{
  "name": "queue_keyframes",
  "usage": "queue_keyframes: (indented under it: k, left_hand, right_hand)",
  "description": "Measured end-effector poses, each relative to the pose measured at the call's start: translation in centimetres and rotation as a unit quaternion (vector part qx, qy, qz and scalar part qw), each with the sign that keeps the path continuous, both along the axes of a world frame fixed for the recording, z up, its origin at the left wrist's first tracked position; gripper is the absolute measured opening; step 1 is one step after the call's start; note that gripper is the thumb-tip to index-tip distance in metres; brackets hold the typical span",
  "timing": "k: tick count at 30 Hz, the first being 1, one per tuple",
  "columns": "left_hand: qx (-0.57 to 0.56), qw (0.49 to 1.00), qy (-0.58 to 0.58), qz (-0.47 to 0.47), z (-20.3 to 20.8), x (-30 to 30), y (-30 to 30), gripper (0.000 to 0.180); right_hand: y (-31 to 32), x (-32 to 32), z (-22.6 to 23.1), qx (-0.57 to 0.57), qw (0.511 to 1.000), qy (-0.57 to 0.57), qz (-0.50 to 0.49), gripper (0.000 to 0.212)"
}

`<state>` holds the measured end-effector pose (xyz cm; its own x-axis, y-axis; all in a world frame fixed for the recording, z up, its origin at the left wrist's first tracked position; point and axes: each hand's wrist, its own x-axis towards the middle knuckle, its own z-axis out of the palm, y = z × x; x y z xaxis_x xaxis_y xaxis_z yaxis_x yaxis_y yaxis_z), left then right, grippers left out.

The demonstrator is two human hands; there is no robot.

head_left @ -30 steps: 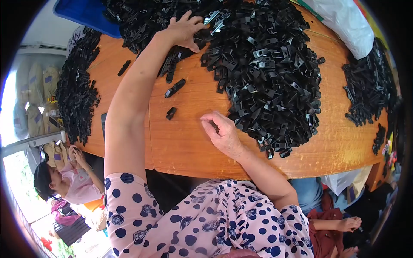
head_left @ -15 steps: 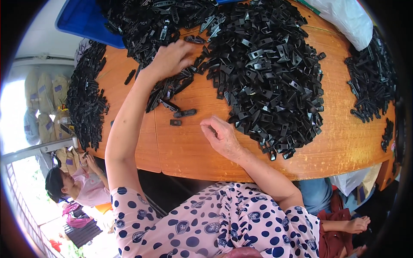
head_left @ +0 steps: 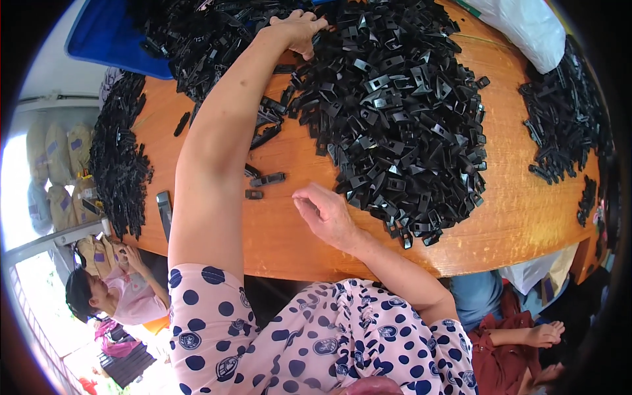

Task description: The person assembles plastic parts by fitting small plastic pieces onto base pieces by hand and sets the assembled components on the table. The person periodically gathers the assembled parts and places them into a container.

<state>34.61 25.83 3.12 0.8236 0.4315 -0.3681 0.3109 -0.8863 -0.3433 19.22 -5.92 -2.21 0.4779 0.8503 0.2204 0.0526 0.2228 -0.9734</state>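
My left hand (head_left: 299, 29) reaches to the far side of the table, its fingers stretched out and apart where two heaps meet. One is a big heap of small black plastic pieces (head_left: 401, 125), many with a square hole. On its left lies a heap of longer black plastic parts (head_left: 204, 49), partly covered by my left forearm. My right hand (head_left: 327, 214) rests low over the wooden table (head_left: 316, 260), fingers curled round toward the thumb; whatever they may hold is hidden. Just left of it lie a small black block (head_left: 253, 194) and a longer black part (head_left: 268, 179).
A blue bin (head_left: 118, 46) stands at the far left. More black parts form a left-hand pile (head_left: 118, 158) and a right-hand pile (head_left: 563, 118) beside a white bag (head_left: 526, 33). One person (head_left: 125, 289) sits at left; another's hand (head_left: 545, 334) shows at lower right.
My left hand has moved farther away and to the right, from above the longer parts to where the heaps meet. My right hand stays curled in nearly the same place.
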Motion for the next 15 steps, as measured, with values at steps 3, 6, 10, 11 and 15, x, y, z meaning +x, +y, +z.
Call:
queue_keyframes:
  k: [3, 6, 10, 11, 15]
  left_hand:
    - [0.003, 1.0, -0.009, -0.016, 0.5, -2.5, -0.8, 0.08]
    - [-0.025, 0.996, -0.057, -0.056, -0.2, -6.1, -0.4, 0.069]
    - [-0.1, 0.971, -0.197, -0.087, -2.5, -11.8, 0.4, 0.058]
    - [-0.097, 0.972, -0.2, -0.08, -2.8, -13.3, 0.3, 0.058]
    - [-0.142, 0.956, -0.257, -0.005, -2.8, -18.2, -2.0, 0.051]
  right_hand:
    - [0.0, 0.3, 0.0, 0.002, 1.0, -0.014, -0.006, 0.007]
    - [0.2, 0.3, -0.3, 0.009, 1.0, -0.03, -0.004, 0.006]
    - [0.0, 0.2, -0.5, 0.013, 0.998, -0.058, 0.003, 0.008]
    - [0.1, 0.2, -0.5, 0.026, 0.997, -0.072, -0.006, 0.009]
    - [-0.1, 0.1, -0.3, 0.002, 0.992, -0.124, 0.011, 0.015]
